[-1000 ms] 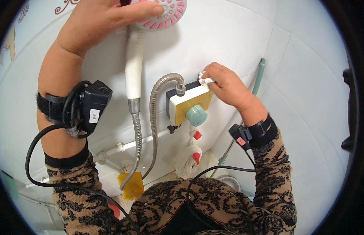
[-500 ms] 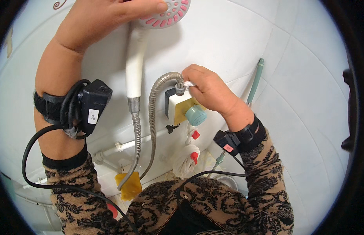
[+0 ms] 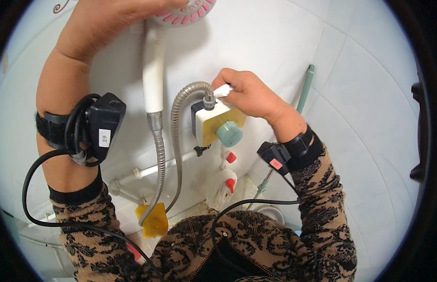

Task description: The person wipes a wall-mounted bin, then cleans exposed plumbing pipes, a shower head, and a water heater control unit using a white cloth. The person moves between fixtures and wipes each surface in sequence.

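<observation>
At the top edge, my left hand (image 3: 127,11) grips a white shower head (image 3: 153,70) with pink nozzles, thumb across its face. The frame cuts off part of that hand. From the handle's end a ribbed metal hose (image 3: 176,122) hangs down and loops up to a fitting on a white and yellow control box (image 3: 213,124) with a pale green knob (image 3: 229,134). Just above this box, beside the fitting, my right hand (image 3: 251,94) is closed on a crumpled white cloth or tissue (image 3: 223,90); which of these I cannot tell.
Below the box runs a white pipe (image 3: 164,167) with a black valve handle. A white bag (image 3: 221,190) with red parts hangs there. A yellow piece (image 3: 154,220) sits behind the hose's low bend. A green pole (image 3: 306,89) leans in the corner at right. Black cables (image 3: 28,197) trail from both forearms.
The view has shifted slightly, moving most things a little left and up. More of the white cloth or tissue shows in my right hand. My left hand stays on the shower head.
</observation>
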`<state>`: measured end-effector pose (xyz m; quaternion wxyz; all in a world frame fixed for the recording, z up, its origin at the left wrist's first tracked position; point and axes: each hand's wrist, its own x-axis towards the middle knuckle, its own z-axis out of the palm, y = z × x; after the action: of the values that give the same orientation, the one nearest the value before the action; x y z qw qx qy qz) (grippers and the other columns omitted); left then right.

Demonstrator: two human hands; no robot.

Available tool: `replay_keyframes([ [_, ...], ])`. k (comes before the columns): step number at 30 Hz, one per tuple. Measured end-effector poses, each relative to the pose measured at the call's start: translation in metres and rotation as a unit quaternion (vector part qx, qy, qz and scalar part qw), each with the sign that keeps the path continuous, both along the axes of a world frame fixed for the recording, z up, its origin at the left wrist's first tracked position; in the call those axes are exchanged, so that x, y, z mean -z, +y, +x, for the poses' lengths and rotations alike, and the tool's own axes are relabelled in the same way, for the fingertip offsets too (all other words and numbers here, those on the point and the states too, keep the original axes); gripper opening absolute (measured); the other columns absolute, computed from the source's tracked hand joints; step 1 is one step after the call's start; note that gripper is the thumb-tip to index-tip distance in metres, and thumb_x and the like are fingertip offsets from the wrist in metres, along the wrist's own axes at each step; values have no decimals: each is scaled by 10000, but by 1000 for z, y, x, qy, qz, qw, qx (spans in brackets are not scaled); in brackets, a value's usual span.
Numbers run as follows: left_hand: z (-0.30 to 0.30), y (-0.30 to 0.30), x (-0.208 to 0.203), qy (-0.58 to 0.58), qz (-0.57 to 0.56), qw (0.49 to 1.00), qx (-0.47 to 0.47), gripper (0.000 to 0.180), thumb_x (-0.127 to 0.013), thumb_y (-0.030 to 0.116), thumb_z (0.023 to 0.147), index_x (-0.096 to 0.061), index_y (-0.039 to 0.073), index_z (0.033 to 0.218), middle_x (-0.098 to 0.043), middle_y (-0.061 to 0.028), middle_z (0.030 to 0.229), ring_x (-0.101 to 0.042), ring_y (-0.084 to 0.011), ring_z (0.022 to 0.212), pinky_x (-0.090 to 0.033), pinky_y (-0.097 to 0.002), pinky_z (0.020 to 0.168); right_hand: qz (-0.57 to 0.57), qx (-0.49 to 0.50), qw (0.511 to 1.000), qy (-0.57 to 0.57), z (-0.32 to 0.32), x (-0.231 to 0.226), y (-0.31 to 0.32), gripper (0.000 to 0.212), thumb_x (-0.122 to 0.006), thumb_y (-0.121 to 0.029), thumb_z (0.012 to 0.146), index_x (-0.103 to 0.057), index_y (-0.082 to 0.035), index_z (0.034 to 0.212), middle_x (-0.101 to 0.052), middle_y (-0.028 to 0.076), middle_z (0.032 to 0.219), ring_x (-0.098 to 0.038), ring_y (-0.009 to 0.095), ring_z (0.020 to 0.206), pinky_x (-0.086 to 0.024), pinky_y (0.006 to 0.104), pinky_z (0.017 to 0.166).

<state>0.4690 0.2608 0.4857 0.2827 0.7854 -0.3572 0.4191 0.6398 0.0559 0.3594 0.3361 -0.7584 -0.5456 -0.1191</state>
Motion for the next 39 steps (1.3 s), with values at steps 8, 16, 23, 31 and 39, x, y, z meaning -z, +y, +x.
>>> replay_keyframes([
  [8,-7,11,2,-28,27,997,-60,403,-790,150,809,-658,-13,1153,-724,-102,1003,-688,-149,885,-563,-258,792,138,-105,975,136,-4,4,-7,156,-624,1,873,-630,-50,1021,-683,14,973,-613,96,906,-496,265,811],
  [16,12,20,-1,-49,14,998,-26,412,-791,144,805,-653,-22,1156,-725,-103,1002,-693,-153,871,-567,-253,778,18,-30,999,-38,8,4,-18,126,-590,-18,888,-585,-74,1001,-677,70,954,-633,194,885,-502,316,808],
  [23,11,19,4,-50,-4,999,1,419,-783,92,800,-633,-34,1170,-714,-107,1028,-685,-159,915,-565,-275,830,108,-45,957,-266,6,8,-12,299,-553,97,759,-645,-92,972,-663,79,945,-621,307,911,-518,387,820],
  [31,18,22,3,-37,-3,999,32,420,-775,85,808,-620,-33,1181,-706,-113,1046,-687,-176,931,-568,-301,848,90,73,958,-262,30,22,-27,224,-589,68,778,-661,-83,927,-639,79,919,-608,311,910,-514,401,810],
  [39,22,20,2,-37,-17,999,-14,423,-770,88,804,-620,-29,1182,-705,-109,1032,-684,-173,925,-568,-301,848,196,190,936,-224,23,57,-21,239,-578,62,790,-661,-81,962,-637,119,939,-612,329,926,-517,413,805],
])
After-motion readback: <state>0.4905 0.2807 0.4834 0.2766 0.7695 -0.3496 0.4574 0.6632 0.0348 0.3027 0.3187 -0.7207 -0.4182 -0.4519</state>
